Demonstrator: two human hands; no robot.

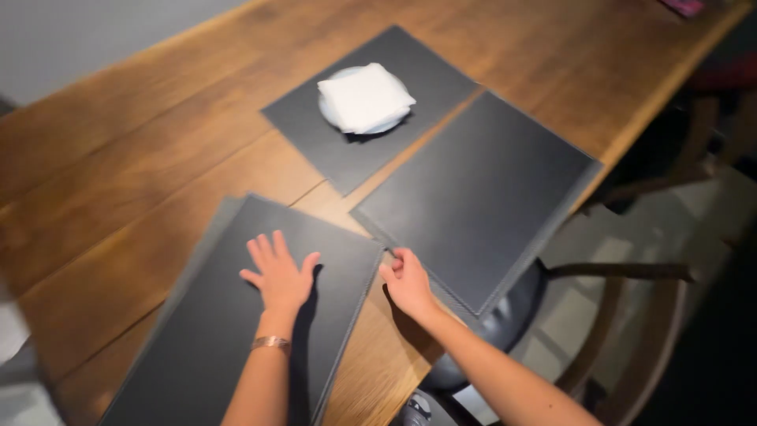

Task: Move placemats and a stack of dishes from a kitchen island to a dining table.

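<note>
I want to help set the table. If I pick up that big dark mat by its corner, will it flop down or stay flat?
The dark mat looks thin and lies dead flat, so it would probably bend a little, not droop like cloth. Its edge overhangs the wooden table without sagging, which suggests some stiffness. The right hand touches just its corner, so it is likely light.

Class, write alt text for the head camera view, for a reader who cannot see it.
A person's left hand lies flat on a dark placemat at the near edge of a wooden table, while the right hand pinches the corner of a second placemat. A third placemat farther back holds a plate with a folded white napkin.
</note>
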